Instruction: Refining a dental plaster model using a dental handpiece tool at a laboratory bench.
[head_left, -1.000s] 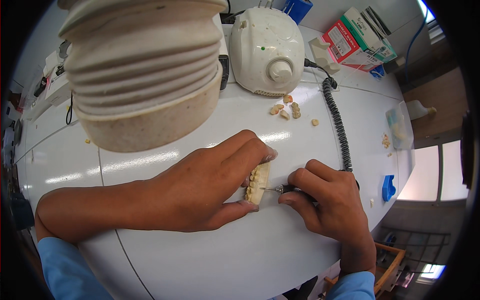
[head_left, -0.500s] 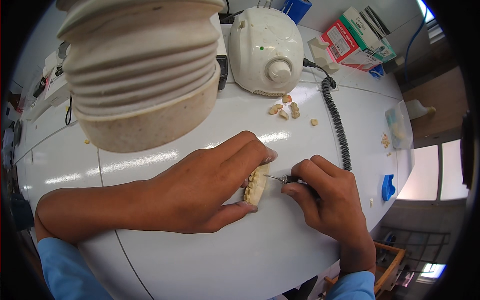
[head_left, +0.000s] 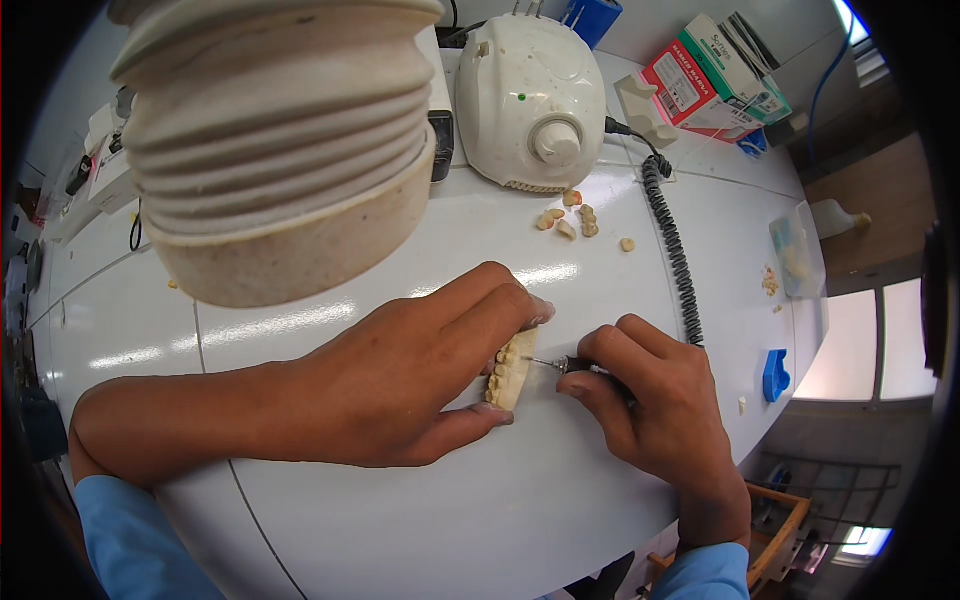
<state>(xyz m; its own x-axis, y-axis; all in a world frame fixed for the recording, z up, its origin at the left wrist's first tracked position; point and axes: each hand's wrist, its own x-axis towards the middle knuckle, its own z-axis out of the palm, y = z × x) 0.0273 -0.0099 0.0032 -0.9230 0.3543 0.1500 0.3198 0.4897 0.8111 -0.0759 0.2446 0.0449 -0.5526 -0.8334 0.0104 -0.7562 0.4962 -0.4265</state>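
Note:
A cream dental cast (head_left: 513,377) with a row of teeth rests over the white table, gripped at its two ends by my left hand (head_left: 430,365), whose fingers are at the far end and thumb at the near end. My right hand (head_left: 655,395) is closed round a dark rotary handpiece (head_left: 578,365). Its thin metal bur (head_left: 543,361) points left and its tip meets, or nearly meets, the plain side of the cast. Most of the handpiece body is hidden in my right hand.
A ribbed suction hose (head_left: 285,160) hangs at the upper left. Behind the hands stands a white control unit (head_left: 535,105) with a dial and black coiled cord (head_left: 675,250). Small tooth-like pieces (head_left: 588,220) lie before it. At right are a clear container (head_left: 797,250) and blue piece (head_left: 776,376).
The handpiece has shifted very slightly nearer and to the left, so its bur sits a little lower along the cast. My left hand and the cast hardly differ.

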